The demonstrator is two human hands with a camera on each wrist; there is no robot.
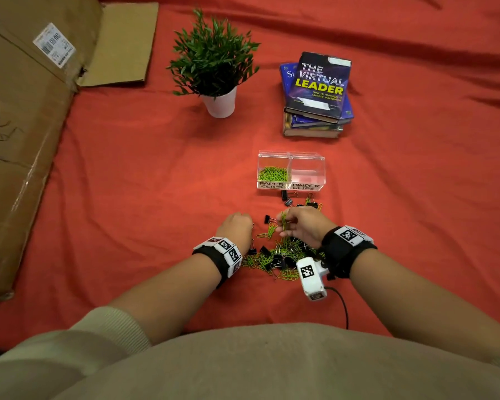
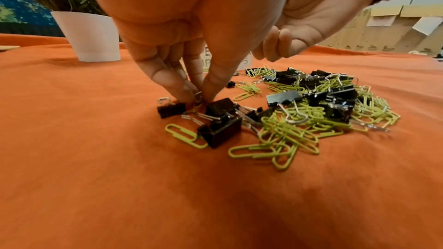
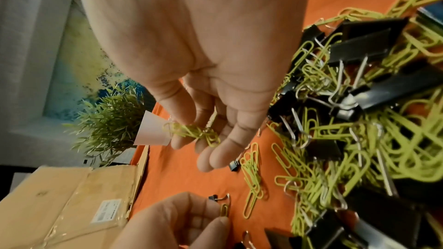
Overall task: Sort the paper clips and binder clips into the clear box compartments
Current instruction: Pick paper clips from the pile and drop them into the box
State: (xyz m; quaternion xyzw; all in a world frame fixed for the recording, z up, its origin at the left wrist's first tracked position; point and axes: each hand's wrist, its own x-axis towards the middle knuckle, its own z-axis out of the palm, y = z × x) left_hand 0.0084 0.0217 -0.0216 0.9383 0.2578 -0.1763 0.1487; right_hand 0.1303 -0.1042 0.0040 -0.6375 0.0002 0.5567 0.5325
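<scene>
A mixed pile (image 1: 283, 252) of green paper clips and black binder clips lies on the red cloth in front of me. My left hand (image 1: 241, 222) reaches down at the pile's left edge; its fingertips (image 2: 189, 92) pinch a single paper clip (image 2: 198, 96) beside a small binder clip (image 2: 171, 110). My right hand (image 1: 285, 223) hovers over the pile and holds a small bunch of green paper clips (image 3: 191, 132) between thumb and fingers. Beyond the pile stands the clear box (image 1: 290, 157). Its left compartment, labelled paper clips, holds green clips (image 1: 273, 174); the right one looks bare.
A few binder clips (image 1: 286, 197) lie between the pile and the box. A potted plant (image 1: 218, 102) and a stack of books (image 1: 318, 96) stand farther back. A large cardboard box (image 1: 20, 140) fills the left side. A cable (image 1: 342, 304) trails from my right wrist.
</scene>
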